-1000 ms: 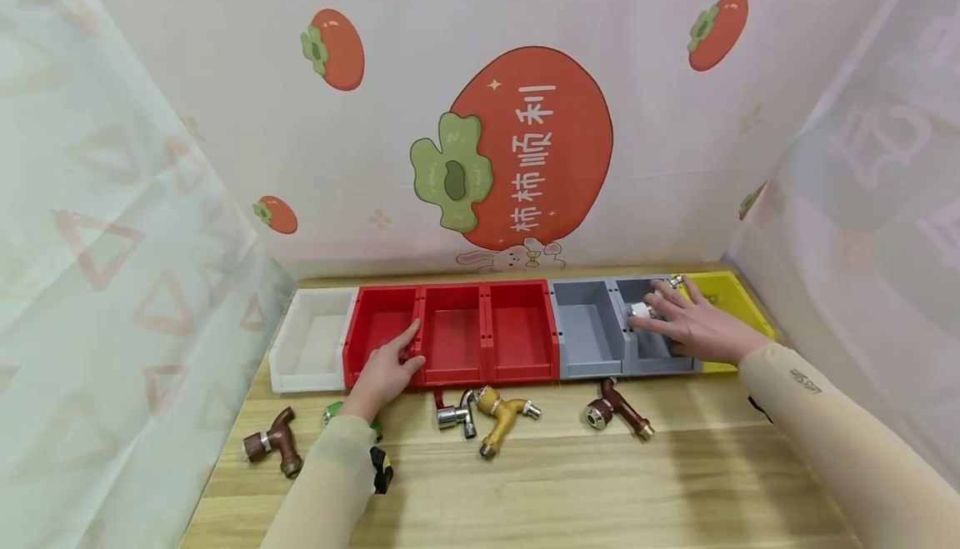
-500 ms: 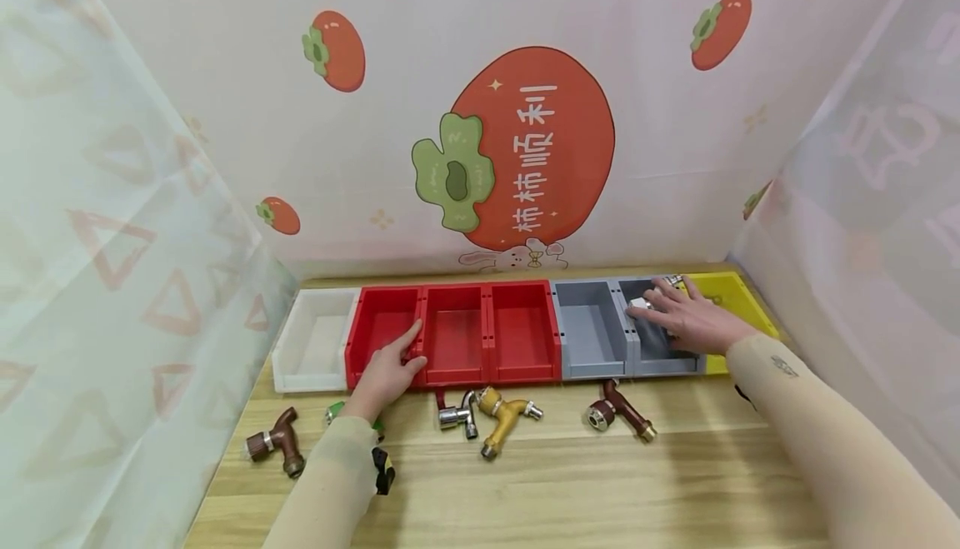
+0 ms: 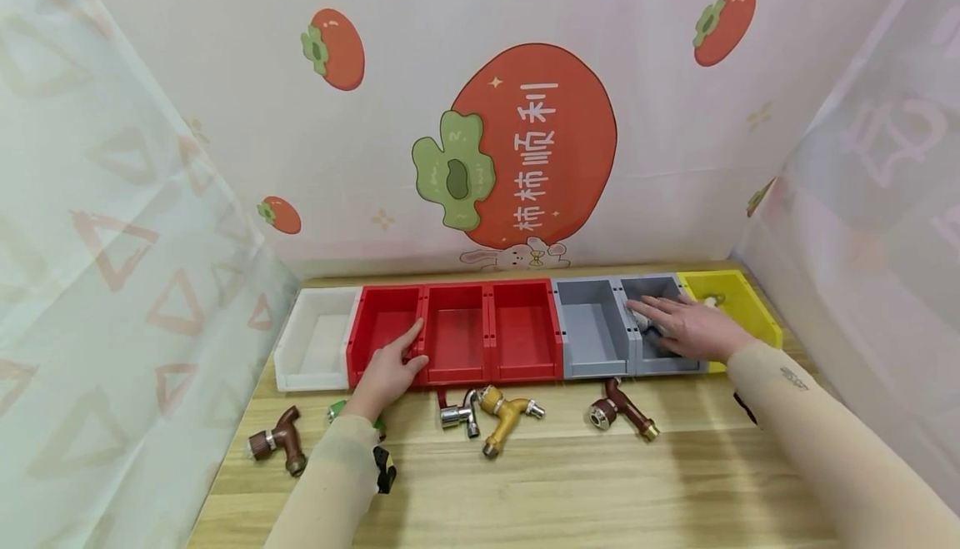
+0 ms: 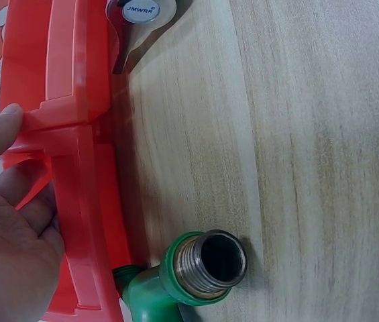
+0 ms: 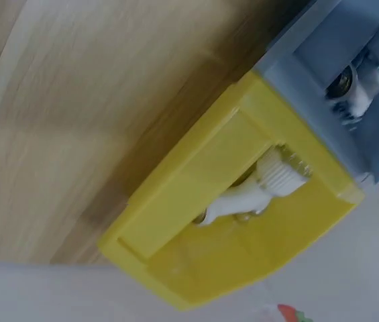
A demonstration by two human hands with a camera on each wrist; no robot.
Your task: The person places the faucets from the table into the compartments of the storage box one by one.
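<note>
In the head view my left hand [image 3: 390,374] is at the divider between the left and middle red bins [image 3: 454,349]. The left wrist view shows its thumb and curled fingers on either side of the red wall, pinching it. My right hand [image 3: 693,326] is over the right-hand grey bin [image 3: 663,366], fingers stretched out. Beneath them a white faucet [image 5: 363,90] lies in that bin, partly hidden by the hand in the head view. A second white faucet [image 5: 249,191] lies in the yellow bin [image 5: 176,201].
A white bin [image 3: 315,345] and another grey bin [image 3: 592,332] complete the row. In front lie a brown faucet [image 3: 281,441], a green faucet [image 4: 169,285] partly under the left arm, a chrome faucet [image 3: 459,414], a yellow faucet [image 3: 506,422] and a dark red faucet [image 3: 622,409].
The white faucet has gone from my right fingers down into the right-hand grey bin. Those fingers have straightened and let go. My left hand has stayed at the red divider.
</note>
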